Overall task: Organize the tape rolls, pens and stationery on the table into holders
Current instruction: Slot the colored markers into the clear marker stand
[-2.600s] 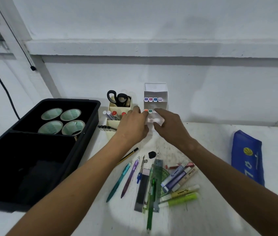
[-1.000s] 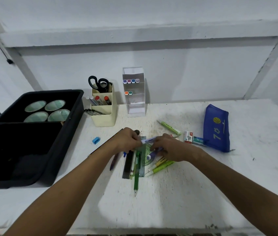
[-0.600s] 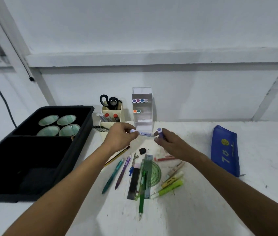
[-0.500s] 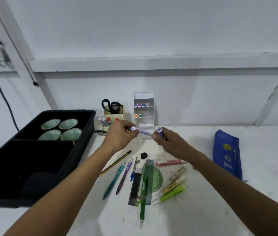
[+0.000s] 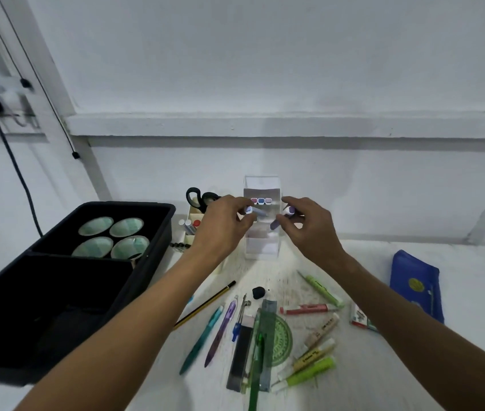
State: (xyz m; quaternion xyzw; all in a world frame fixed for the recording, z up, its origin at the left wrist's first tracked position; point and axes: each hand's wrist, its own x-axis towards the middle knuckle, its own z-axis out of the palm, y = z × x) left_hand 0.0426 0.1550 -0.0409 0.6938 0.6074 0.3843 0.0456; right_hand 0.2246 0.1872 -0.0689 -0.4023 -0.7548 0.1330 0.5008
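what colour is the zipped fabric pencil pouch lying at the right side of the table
Blue, with a small yellow round emblem: the zipped fabric pencil pouch shows best in the head view.

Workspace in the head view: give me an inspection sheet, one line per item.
Surface: white table, scuffed and stained.
Job's things: clear marker holder at the back wall; four tape rolls in the black bin; cream pen holder with scissors; loose pens, highlighters, ruler and protractor near the front.
Clutter: blue pencil case; black eraser.
Grippers: left hand pinches a marker; right hand pinches a purple marker, both at the clear holder.
Cables: black cable down the left wall.
Surroundings: white wall, ledge.
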